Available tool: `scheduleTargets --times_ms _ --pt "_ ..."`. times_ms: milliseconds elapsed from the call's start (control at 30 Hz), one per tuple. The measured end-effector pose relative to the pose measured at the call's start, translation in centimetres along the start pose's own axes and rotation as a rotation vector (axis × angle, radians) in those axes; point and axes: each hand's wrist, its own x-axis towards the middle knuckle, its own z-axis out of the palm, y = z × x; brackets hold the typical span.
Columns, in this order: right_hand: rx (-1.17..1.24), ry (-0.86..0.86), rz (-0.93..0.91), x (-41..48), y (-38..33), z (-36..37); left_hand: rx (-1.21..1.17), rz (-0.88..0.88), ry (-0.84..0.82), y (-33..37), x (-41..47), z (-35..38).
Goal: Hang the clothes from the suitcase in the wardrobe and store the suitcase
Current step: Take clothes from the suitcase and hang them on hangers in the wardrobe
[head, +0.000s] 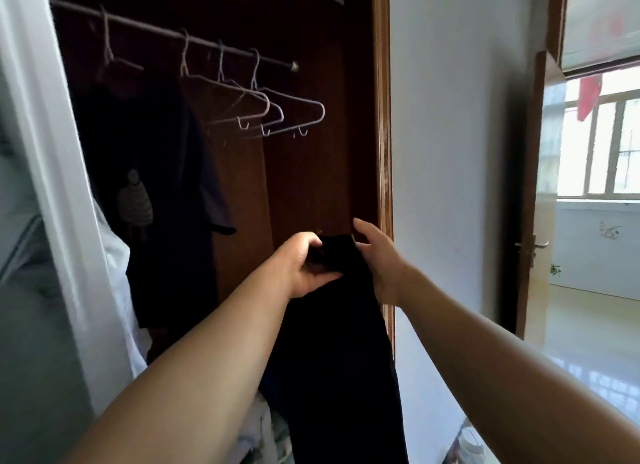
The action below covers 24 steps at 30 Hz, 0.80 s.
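A black garment point(339, 342) hangs down in front of the open wardrobe point(304, 173). My left hand point(304, 263) is closed on its top edge. My right hand point(377, 256) rests against the garment's upper right side with the fingers spread. Above, a rail point(194, 41) carries three empty hangers point(273, 110) on the right and a dark top point(162, 193) on a hanger at the left. The suitcase is not in view.
A white wardrobe door point(52, 186) stands open at the left. White cloth point(263, 429) lies low inside the wardrobe. A grey wall point(460, 152) is on the right, then an open doorway point(588, 221) with a wooden door point(530, 221).
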Motion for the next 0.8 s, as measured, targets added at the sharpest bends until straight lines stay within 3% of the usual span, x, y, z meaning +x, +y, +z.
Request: scheduleTargets --times_ms 100,200,600,800 --pt "0.035 0.038 -0.023 1.3 -0.6 1.4 -0.05 -0.044 -0.061 1.7 1.2 -1.5" --pt "-0.045 0.061 -0.047 1.8 -1.1 2.9 0.05 -0.064 -0.115 2.5 2.3 -2.3" --pt "-0.07 0.152 -0.192 9.3 -6.1 5.6 0.109 0.08 -0.024 8.0 8.7 -3.6" --pt "-0.145 0.191 -0.416 15.8 -10.7 4.6 0.013 0.191 0.061 11.6 13.7 -2.7"
